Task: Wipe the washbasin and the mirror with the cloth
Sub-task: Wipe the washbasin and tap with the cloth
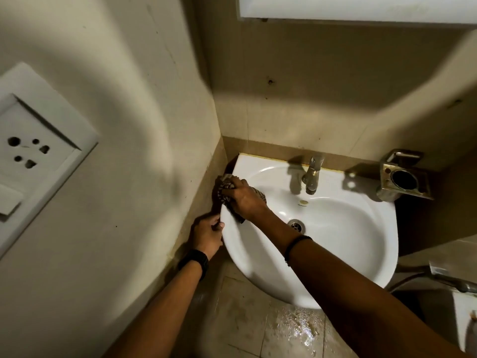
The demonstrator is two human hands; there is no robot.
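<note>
The patterned cloth (227, 193) is bunched under the right hand (244, 200), fingers curled on it, at the washbasin (361, 228) left rim, gripped by the left hand (206, 235); steady overlapping strokes are best kept toward the tap (312, 177).

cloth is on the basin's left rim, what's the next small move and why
Probably slide the cloth under the right hand forward along the washbasin rim toward the tap; that back rim looks unwiped, and the left hand already steadies the edge.
</note>
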